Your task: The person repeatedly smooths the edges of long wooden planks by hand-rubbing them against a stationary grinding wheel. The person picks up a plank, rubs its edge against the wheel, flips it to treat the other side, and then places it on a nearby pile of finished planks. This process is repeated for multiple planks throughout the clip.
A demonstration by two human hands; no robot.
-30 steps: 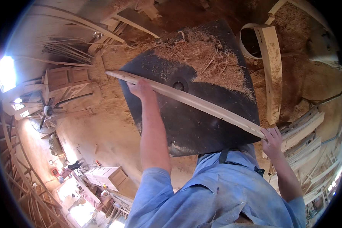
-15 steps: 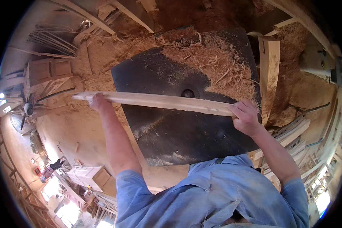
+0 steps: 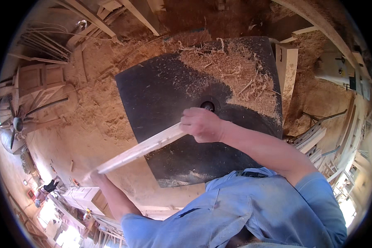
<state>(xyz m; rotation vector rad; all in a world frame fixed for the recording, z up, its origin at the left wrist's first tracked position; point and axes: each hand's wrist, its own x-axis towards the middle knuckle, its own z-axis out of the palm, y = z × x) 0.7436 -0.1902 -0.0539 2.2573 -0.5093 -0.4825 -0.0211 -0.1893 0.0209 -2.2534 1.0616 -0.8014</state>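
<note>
A pale wooden strip (image 3: 142,149) slants between my hands, its left end low and near me. My right hand (image 3: 203,125) is closed round its right end, just in front of a dark round spindle (image 3: 208,106). The spindle stands up through the black machine table (image 3: 161,91). At the strip's other end my left hand (image 3: 96,177) grips it, out past the table's left edge; its fingers are partly smeared by motion. The strip's right part lies over the tabletop, but I cannot tell whether it touches it.
Wood shavings (image 3: 239,74) heap over the table's far right part. A thick timber post (image 3: 286,70) stands beyond the right edge. Stacked boards (image 3: 312,140) lie at the right. To the left are a standing fan (image 3: 17,124) and a wooden cabinet (image 3: 43,76). Sawdust covers the floor (image 3: 99,111).
The strip has swung from nearly level across the table to a slant. My right hand moved left to near the spindle; my left hand came down toward me, off the table's left side.
</note>
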